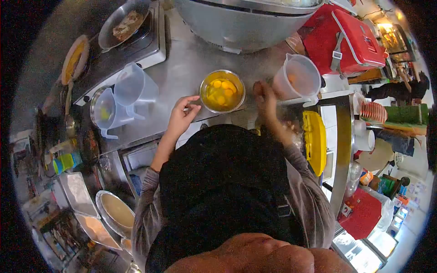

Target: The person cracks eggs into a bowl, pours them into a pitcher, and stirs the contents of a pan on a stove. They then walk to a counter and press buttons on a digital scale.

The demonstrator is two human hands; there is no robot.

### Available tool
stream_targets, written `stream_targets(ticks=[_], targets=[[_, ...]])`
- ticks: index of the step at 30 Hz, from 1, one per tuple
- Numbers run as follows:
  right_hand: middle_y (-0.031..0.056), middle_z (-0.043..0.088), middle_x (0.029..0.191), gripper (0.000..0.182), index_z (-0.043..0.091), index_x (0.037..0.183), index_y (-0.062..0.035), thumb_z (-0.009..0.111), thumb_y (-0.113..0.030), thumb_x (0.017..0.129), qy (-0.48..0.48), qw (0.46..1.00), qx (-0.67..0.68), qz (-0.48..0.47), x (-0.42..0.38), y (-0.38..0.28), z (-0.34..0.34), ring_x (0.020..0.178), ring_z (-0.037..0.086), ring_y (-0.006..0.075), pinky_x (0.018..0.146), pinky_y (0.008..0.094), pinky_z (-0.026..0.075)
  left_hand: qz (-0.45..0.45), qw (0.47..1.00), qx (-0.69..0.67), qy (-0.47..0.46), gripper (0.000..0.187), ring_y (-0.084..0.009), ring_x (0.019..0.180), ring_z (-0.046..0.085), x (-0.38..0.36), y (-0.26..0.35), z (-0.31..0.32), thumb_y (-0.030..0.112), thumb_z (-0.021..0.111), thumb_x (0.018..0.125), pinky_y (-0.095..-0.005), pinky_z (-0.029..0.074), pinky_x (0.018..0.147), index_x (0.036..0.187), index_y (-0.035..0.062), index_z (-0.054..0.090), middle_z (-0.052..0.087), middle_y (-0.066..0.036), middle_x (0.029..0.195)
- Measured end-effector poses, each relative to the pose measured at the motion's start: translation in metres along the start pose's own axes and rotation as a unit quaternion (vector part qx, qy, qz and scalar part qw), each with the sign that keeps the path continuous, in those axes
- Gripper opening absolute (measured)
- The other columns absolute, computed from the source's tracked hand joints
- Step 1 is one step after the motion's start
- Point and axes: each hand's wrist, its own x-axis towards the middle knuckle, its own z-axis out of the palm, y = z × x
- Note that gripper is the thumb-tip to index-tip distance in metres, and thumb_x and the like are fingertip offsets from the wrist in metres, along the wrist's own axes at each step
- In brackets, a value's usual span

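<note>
A round metal bowl [202, 101] stands on the steel counter in front of me, with several cracked eggs [223, 93], yolks whole, in it. At its left side is my left hand [183, 113], fingers curved and apart, the index fingertip right at the rim and nothing in the grasp. My right hand [265, 96] is raised to the right of the bowl, smeared by motion, so I cannot tell whether it holds anything. Just beyond it stands a translucent plastic pitcher [302, 79] with something orange-brown low inside.
Two more translucent pitchers [136, 86] stand at the left, beside a small metal bowl [96, 98]. Behind them a frying pan [104, 38] with browned food sits on a stove [159, 43]. A large metal appliance [227, 29] fills the back. A red box [359, 38] is at back right.
</note>
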Motion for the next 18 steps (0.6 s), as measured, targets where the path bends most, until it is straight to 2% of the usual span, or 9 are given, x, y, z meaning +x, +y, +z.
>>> stream_targets(ticks=[3, 5, 7, 9, 10, 12, 14, 16, 18], targets=[[0.0177, 0.056, 0.116, 0.041, 0.052, 0.123, -0.0040, 0.060, -0.001, 0.083, 0.007, 0.998, 0.017, -0.053, 0.001, -0.018, -0.001, 0.099, 0.058, 0.0317, 0.088, 0.0417, 0.048, 0.020, 1.000, 0.004, -0.009, 0.028, -0.0116, 0.087, 0.060, 0.008, 0.004, 0.006, 0.008, 0.067, 0.085, -0.0227, 0.050, 0.069, 0.113, 0.0073, 0.061, 0.055, -0.006, 0.112], [0.0151, 0.056, 0.118, 0.036, 0.053, 0.124, -0.0033, 0.053, -0.013, 0.089, -0.018, 0.992, -0.080, -0.099, 0.005, 0.005, 0.001, 0.103, 0.057, 0.0277, 0.091, 0.0383, 0.045, 0.041, 0.999, 0.004, -0.016, 0.028, -0.0117, 0.087, 0.060, 0.012, 0.006, 0.010, 0.009, 0.067, 0.085, -0.0229, 0.049, 0.067, 0.113, 0.0081, 0.062, 0.056, -0.006, 0.109], [0.0105, 0.055, 0.124, 0.044, 0.054, 0.125, -0.0026, 0.039, -0.037, 0.101, -0.070, 0.949, -0.278, -0.131, 0.001, 0.057, -0.001, 0.111, 0.054, 0.0219, 0.099, 0.0329, 0.040, 0.057, 0.998, 0.009, -0.020, 0.028, -0.0118, 0.086, 0.060, 0.014, 0.008, 0.013, 0.010, 0.067, 0.085, -0.0231, 0.048, 0.066, 0.112, 0.0087, 0.062, 0.056, -0.006, 0.108], [0.0101, 0.056, 0.123, 0.044, 0.052, 0.126, -0.0022, 0.040, -0.036, 0.101, -0.080, 0.991, -0.108, -0.004, 0.005, 0.061, 0.001, 0.111, 0.053, 0.0221, 0.099, 0.0333, 0.041, 0.066, 0.997, 0.018, -0.021, 0.028, -0.0120, 0.086, 0.060, 0.015, 0.008, 0.014, 0.011, 0.067, 0.085, -0.0232, 0.047, 0.064, 0.112, 0.0092, 0.062, 0.057, -0.006, 0.107], [0.0099, 0.056, 0.123, 0.044, 0.052, 0.127, -0.0020, 0.040, -0.035, 0.101, -0.087, 0.994, -0.021, 0.063, 0.005, 0.059, 0.004, 0.112, 0.053, 0.0222, 0.098, 0.0334, 0.042, 0.069, 0.997, 0.024, -0.020, 0.029, -0.0124, 0.086, 0.061, 0.015, 0.007, 0.013, 0.011, 0.067, 0.085, -0.0235, 0.048, 0.065, 0.113, 0.0089, 0.061, 0.057, -0.006, 0.107], [0.0103, 0.055, 0.125, 0.038, 0.051, 0.127, -0.0027, 0.054, -0.021, 0.094, -0.063, 0.990, 0.106, 0.074, 0.007, 0.027, 0.005, 0.112, 0.055, 0.0214, 0.097, 0.0341, 0.044, 0.075, 0.996, 0.037, -0.022, 0.031, -0.0133, 0.086, 0.061, 0.017, 0.002, 0.012, 0.009, 0.067, 0.084, -0.0239, 0.049, 0.067, 0.114, 0.0083, 0.061, 0.057, -0.007, 0.107], [0.0103, 0.054, 0.126, 0.039, 0.050, 0.127, -0.0032, 0.061, -0.014, 0.092, -0.084, 0.985, 0.147, 0.043, 0.016, -0.024, 0.003, 0.112, 0.056, 0.0211, 0.096, 0.0340, 0.047, 0.090, 0.995, 0.014, -0.029, 0.035, -0.0147, 0.088, 0.062, 0.025, -0.001, 0.016, 0.007, 0.067, 0.084, -0.0251, 0.050, 0.070, 0.118, 0.0074, 0.059, 0.058, -0.008, 0.111], [0.0098, 0.055, 0.126, 0.039, 0.050, 0.127, -0.0036, 0.061, -0.017, 0.092, -0.148, 0.983, 0.104, -0.029, 0.020, -0.054, 0.004, 0.114, 0.055, 0.0214, 0.095, 0.0332, 0.048, 0.097, 0.994, -0.021, -0.042, 0.039, -0.0156, 0.090, 0.063, 0.033, 0.009, 0.023, 0.006, 0.067, 0.084, -0.0264, 0.052, 0.073, 0.121, 0.0065, 0.056, 0.058, -0.009, 0.113], [0.0094, 0.056, 0.124, 0.038, 0.051, 0.127, -0.0041, 0.061, -0.017, 0.092, -0.242, 0.947, 0.204, 0.045, 0.032, -0.048, 0.018, 0.112, 0.056, 0.0199, 0.093, 0.0319, 0.049, 0.100, 0.991, -0.070, -0.057, 0.043, -0.0161, 0.092, 0.064, 0.044, 0.029, 0.032, 0.005, 0.067, 0.084, -0.0275, 0.052, 0.077, 0.124, 0.0056, 0.054, 0.059, -0.010, 0.116]])
